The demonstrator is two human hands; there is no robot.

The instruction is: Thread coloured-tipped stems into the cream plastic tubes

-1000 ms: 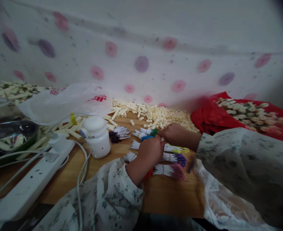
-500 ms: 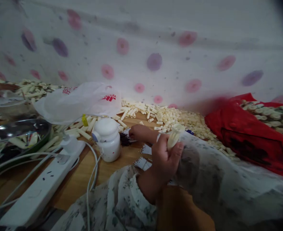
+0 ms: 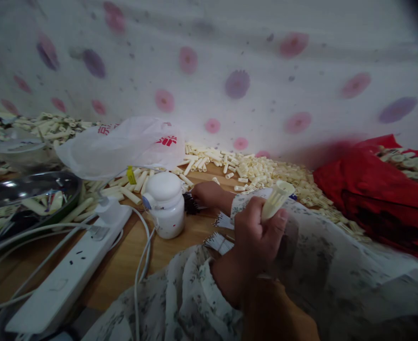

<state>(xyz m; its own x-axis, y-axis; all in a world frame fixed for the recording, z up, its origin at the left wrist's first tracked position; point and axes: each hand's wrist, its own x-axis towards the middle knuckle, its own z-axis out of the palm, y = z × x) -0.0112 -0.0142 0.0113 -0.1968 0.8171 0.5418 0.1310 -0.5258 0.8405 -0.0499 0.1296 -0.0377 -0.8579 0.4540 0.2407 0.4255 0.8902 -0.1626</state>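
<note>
My left hand (image 3: 253,232), at lower centre, is closed around a cream ribbed plastic tube (image 3: 277,200), whose wide open end points up and to the right. Behind it my right hand (image 3: 209,194) reaches left across the wooden table, coming from the right in a floral sleeve. Its bent fingers are at a bundle of thin pieces with black tips (image 3: 191,203); the fingertips blend into the dark tips, so what they grip is unclear. Between the hands lie bundles of thin white sticks (image 3: 218,242) with dark ends, partly covered by my left wrist.
A white lidded jar (image 3: 164,206) stands left of my right hand. Further left are a power strip (image 3: 70,265) with cables, a metal bowl (image 3: 74,189) and a plastic bag (image 3: 123,147). Cream plastic parts (image 3: 258,173) are heaped along the curtain; a red bag (image 3: 358,189) sits right.
The view has shifted slightly, and my left hand with the tube sits a little further right. Another person's hand at the far left has gone out of view. My right hand stays by the black-tipped bundle.
</note>
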